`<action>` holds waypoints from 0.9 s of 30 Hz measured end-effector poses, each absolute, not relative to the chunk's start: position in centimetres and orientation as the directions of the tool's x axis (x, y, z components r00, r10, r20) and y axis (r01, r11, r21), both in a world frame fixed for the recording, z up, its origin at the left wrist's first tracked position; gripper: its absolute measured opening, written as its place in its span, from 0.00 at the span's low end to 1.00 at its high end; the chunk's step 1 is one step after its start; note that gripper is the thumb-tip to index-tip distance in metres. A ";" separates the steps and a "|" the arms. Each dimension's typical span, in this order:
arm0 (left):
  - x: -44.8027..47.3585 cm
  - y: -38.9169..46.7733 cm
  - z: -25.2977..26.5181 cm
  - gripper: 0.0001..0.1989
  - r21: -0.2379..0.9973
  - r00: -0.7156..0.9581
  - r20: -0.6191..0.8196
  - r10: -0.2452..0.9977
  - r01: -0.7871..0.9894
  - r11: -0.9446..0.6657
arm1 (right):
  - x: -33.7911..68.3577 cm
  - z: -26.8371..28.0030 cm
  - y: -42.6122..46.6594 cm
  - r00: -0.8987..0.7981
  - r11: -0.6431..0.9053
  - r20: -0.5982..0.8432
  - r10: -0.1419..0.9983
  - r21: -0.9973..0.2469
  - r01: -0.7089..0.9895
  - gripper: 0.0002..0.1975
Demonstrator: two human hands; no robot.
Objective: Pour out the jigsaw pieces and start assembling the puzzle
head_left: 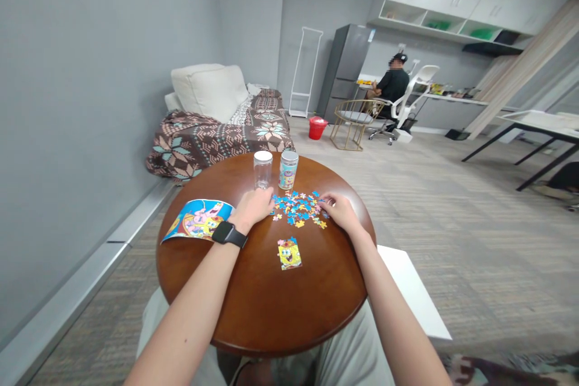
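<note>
Loose jigsaw puzzle pieces (296,208), mostly blue with some yellow and pink, lie in a spread pile on the round brown table (262,307). At the pile's left edge is my left hand (254,208), its fingers curled together and partly hidden; what they hold, if anything, does not show. My right hand (340,210) reaches the right edge, thumb and forefinger closed on what looks like a small blue puzzle piece. Closer to me lies a joined section of puzzle (289,254) with a yellow cartoon face. A picture sheet (199,219) rests beside my left wrist.
Behind the pile stand a clear jar (263,172) with a white lid and a printed jar (288,172). Beyond the table are a blanket-covered sofa (226,132), a red bin (317,128) and a wire chair (355,117). A person (393,84) sits at the far counter.
</note>
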State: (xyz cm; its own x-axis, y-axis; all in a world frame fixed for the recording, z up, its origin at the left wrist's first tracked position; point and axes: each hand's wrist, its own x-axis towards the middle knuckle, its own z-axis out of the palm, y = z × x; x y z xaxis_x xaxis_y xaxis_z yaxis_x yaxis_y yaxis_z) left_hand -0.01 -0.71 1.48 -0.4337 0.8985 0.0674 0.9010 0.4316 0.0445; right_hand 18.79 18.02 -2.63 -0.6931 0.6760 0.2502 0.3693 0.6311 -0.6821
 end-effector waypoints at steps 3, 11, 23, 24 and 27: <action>-0.1 -0.7 1.3 0.14 0.046 -0.448 0.063 0.892 0.894 0.446 | 18.7 -3.0 18.7 -0.634 0.657 0.334 0.697 -0.653 0.378 0.09; 0.0 -0.6 1.5 0.14 0.061 -0.475 0.029 0.879 0.879 0.473 | 18.2 -3.5 19.5 -0.465 0.500 0.274 0.842 -0.720 0.481 0.11; -0.4 -0.7 1.3 0.16 0.047 -0.523 0.038 0.852 0.852 0.521 | 15.7 -2.9 20.8 -0.497 0.494 0.187 0.847 -0.623 0.607 0.14; -0.4 -0.7 1.4 0.17 0.044 -0.527 0.030 0.849 0.849 0.526 | 15.7 -2.9 20.6 -0.498 0.503 0.201 0.844 -0.618 0.604 0.16; -0.2 -0.7 1.5 0.18 0.036 -0.527 0.014 0.850 0.849 0.526 | 15.6 -3.0 19.8 -0.562 0.594 0.261 0.785 -0.573 0.564 0.19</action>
State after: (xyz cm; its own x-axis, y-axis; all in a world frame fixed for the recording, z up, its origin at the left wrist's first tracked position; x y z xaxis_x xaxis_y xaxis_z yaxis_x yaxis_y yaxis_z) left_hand -0.20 -0.67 1.46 -0.5272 0.8496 0.0139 0.8494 0.5265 0.0357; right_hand 15.61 19.81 -2.97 -0.5620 0.7849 0.2610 0.5638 0.5944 -0.5734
